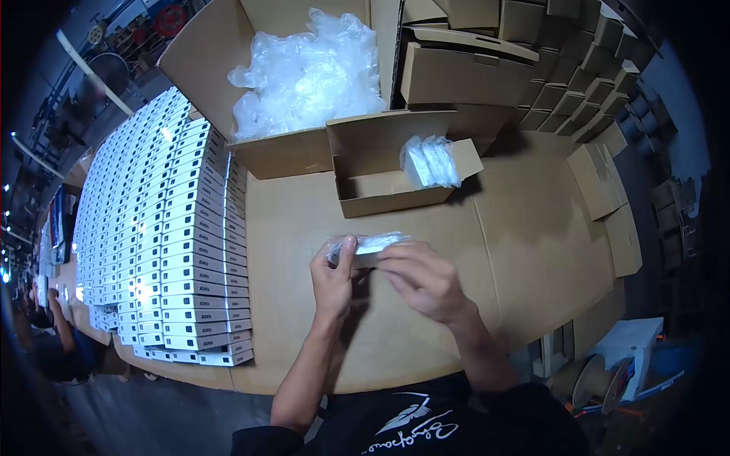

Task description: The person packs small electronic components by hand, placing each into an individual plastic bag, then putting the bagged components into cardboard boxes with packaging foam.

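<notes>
A small white box in a clear plastic bag (372,244) is held above the table in front of me. My left hand (333,275) is closed around its left end, thumb on the near side. At its right end, the bent fingers of my right hand (422,275) grip the bag and box edge; the exact hold of the fingertips is partly hidden. Just beyond my hands stands an open cardboard carton (395,204), with several bagged white boxes (431,163) upright in its right part.
Tall stacks of white boxes (175,251) fill the table's left side. A large carton of clear plastic bags (308,83) stands at the back, beside many brown cartons (471,72). Cardboard flaps (604,190) lie at the right edge. Another person's arm (59,315) shows far left.
</notes>
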`<state>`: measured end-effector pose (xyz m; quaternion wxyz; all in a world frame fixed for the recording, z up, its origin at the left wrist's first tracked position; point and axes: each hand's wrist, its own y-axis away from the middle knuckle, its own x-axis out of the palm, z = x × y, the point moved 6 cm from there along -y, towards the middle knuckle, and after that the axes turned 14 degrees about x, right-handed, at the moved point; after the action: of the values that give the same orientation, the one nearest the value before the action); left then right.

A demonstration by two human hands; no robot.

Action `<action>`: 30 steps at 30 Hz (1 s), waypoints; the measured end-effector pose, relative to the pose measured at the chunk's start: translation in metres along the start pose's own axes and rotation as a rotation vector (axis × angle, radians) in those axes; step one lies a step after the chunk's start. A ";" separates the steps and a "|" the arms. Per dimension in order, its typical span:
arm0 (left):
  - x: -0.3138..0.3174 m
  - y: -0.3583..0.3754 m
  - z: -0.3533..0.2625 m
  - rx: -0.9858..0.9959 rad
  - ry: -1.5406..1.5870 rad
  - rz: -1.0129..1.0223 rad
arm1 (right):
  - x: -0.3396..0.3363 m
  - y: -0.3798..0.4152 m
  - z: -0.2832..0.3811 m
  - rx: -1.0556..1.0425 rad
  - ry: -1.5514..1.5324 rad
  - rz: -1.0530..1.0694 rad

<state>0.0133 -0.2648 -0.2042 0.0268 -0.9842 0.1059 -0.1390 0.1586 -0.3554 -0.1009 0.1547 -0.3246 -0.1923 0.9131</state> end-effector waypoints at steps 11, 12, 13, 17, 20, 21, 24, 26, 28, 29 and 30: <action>-0.012 0.004 0.024 -0.004 0.196 -0.022 | 0.019 -0.009 -0.013 -0.045 0.024 0.279; -0.008 0.004 0.014 -0.031 0.189 -0.002 | 0.018 -0.010 -0.014 -0.036 0.009 0.304; -0.001 0.005 -0.005 -0.058 0.182 0.019 | 0.017 -0.012 -0.016 -0.027 -0.007 0.328; 0.000 0.002 -0.019 -0.030 0.027 0.303 | 0.008 -0.020 -0.027 0.025 0.017 0.432; 0.006 0.001 -0.028 0.051 -0.061 0.469 | -0.001 -0.026 -0.032 0.073 0.004 0.501; 0.007 0.001 -0.026 0.036 -0.103 0.521 | -0.002 -0.027 -0.031 0.071 0.048 0.508; 0.010 -0.001 -0.026 0.002 -0.134 0.459 | -0.008 -0.031 -0.028 0.060 0.155 0.508; 0.013 -0.007 -0.029 0.100 -0.183 0.415 | -0.014 -0.037 -0.028 0.045 0.189 0.476; 0.017 -0.019 -0.036 0.250 -0.264 0.363 | -0.027 -0.047 -0.027 0.047 0.124 0.358; 0.021 -0.023 -0.046 0.396 -0.402 0.340 | -0.033 -0.052 -0.026 0.049 0.092 0.303; 0.029 -0.027 -0.064 0.542 -0.538 0.313 | -0.043 -0.057 -0.025 0.058 0.028 0.170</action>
<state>0.0278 -0.2462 -0.1333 0.3327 -0.9147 0.2032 0.1062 0.2156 -0.3165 -0.0704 0.0886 -0.3480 -0.1354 0.9234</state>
